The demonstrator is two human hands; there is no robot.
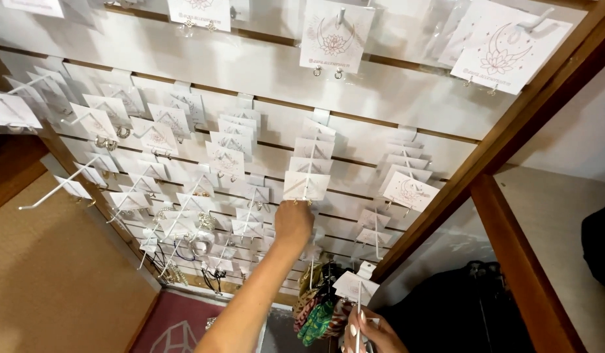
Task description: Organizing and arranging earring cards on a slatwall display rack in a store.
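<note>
My left hand reaches up to a white slatted display wall hung with small white earring cards. Its curled fingers pinch the lower edge of the front earring card on a middle hook. Low at the bottom edge, my right hand grips a thin white peg hook that carries a few more cards. Stacks of similar cards hang on hooks to both sides of the left hand.
A wooden frame post runs diagonally along the wall's right side. Patterned fabric pieces hang just left of my right hand. A bare white hook juts out at the left. Dark bags lie at the lower right.
</note>
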